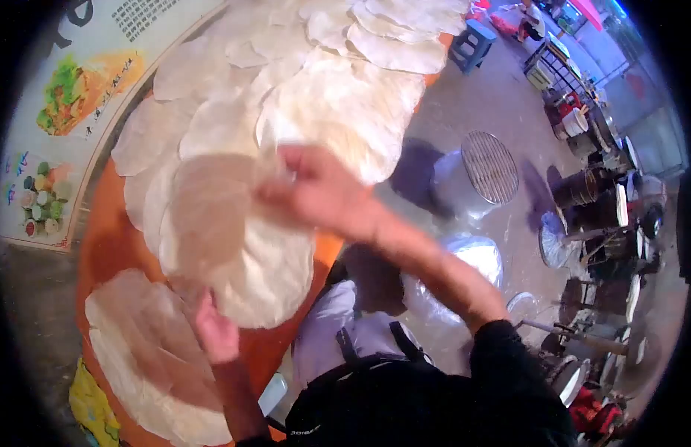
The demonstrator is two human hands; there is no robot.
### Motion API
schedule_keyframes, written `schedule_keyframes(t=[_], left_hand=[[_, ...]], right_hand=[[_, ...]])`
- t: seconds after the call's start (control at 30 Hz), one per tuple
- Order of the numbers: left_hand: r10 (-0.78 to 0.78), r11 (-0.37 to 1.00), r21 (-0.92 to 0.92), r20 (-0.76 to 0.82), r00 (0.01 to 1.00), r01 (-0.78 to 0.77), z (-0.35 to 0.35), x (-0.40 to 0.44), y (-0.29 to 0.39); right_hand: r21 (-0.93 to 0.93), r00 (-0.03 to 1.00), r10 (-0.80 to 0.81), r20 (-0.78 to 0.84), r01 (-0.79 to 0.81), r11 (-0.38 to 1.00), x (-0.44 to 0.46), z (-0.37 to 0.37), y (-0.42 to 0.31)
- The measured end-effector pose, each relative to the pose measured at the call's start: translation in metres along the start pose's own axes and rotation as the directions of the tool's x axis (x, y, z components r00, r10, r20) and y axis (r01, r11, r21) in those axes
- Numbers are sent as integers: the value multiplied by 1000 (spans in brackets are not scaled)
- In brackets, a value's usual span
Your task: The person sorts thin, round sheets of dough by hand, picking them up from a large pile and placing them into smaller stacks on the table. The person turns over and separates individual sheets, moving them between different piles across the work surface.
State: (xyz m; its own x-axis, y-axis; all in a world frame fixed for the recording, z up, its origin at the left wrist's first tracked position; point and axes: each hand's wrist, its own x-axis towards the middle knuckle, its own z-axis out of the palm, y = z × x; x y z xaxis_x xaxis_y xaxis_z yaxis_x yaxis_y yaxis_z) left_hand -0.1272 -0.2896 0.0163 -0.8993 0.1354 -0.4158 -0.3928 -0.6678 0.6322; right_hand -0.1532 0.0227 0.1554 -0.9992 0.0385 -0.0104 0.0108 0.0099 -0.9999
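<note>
Thin round flatbreads [278,283] lie overlapping on an orange table in front of me. My right hand [312,190], smeared by motion, is above the nearer part of the spread. Its fingers are curled in a pinch that appears to have a flatbread's edge in it. Lower down, my left hand [217,328] is at the near-left rim of the same flatbread, fingers drawn together on the edge; the exact grip is partly hidden. A separate pile of flatbreads [148,357] lies to the left of my left wrist. Dark shadows fall across both groups.
The orange table [107,246] borders a printed board [70,149] at left. A yellow bag [92,402] hangs at its lower-left corner. To the right stand a drum with a round wire rack [491,167], a plastic-wrapped bundle [465,272] and a blue stool [474,43].
</note>
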Motion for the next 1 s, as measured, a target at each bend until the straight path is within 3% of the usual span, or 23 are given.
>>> schedule_keyframes(t=[0.03,0.07,0.13,0.17,0.2,0.27,0.3,0.33,0.37,0.43,0.47,0.5,0.53,0.57,0.6,0.63,0.67,0.7,0.73,0.77,0.83,0.93,1.0], left_hand=[[80,995,56,-27,996,-79,32,15,13],[75,997,12,25,997,-75,50,33,28],[317,910,222,170,933,-349,91,64,50],[431,791,343,276,859,-507,104,81,57],[335,942,-75,207,919,-326,125,99,65],[247,962,38,304,920,-271,135,130,51],[200,964,95,346,917,-246,142,137,42],[213,953,161,240,947,-255,152,139,17],[229,940,229,129,965,-253,165,135,-9],[261,827,500,59,963,-255,139,141,-50],[356,485,808,165,920,-333,123,140,-68],[383,37,938,304,872,-344,107,135,-82],[368,-169,894,448,815,-415,94,124,-94],[324,-369,805,580,748,-465,83,111,-104],[248,-553,675,693,677,-488,77,107,-113],[273,-549,703,663,697,-453,74,110,-121],[294,-544,731,625,723,-412,67,109,-128],[310,-537,760,582,752,-367,73,103,-127],[307,-498,829,443,842,-255,79,101,-128],[347,-539,788,529,775,-296,72,107,-129],[322,-563,799,446,835,-210,75,110,-124],[336,-593,777,477,812,-211,74,108,-119],[422,-521,838,418,804,-163,72,111,-110]], right_hand=[[-50,1000,-16,-13,16,999,23,-17,-16],[-150,979,-201,44,206,967,50,-42,-28],[-81,941,-334,59,338,938,77,-79,-58],[-87,941,-339,21,339,937,78,-95,-64],[-94,939,-343,-16,340,936,80,-111,-69],[-411,883,-469,-23,419,810,78,-154,-52],[-331,913,-375,-159,309,892,79,-162,-38],[-222,917,-271,-292,211,952,80,-170,-25],[194,891,98,-443,-11,981,78,-174,-4],[151,834,259,-488,-212,966,84,-203,68],[65,848,258,-463,-258,964,85,-223,112],[-23,861,257,-439,-296,955,83,-242,154],[-346,874,207,-439,-377,859,80,-256,187],[-629,896,156,-417,-408,662,80,-266,212],[-536,887,147,-438,-389,749,73,-270,231],[-432,880,147,-452,-361,827,66,-268,243],[-462,829,143,-540,-434,774,66,-257,239],[-317,804,197,-562,-429,846,63,-254,239],[-167,777,256,-575,-418,893,61,-253,239],[-17,750,314,-582,-397,917,60,-256,239],[218,734,523,-432,-478,851,66,-257,239],[580,748,637,-188,-439,686,68,-246,232],[456,808,504,-305,-341,822,73,-236,218]])
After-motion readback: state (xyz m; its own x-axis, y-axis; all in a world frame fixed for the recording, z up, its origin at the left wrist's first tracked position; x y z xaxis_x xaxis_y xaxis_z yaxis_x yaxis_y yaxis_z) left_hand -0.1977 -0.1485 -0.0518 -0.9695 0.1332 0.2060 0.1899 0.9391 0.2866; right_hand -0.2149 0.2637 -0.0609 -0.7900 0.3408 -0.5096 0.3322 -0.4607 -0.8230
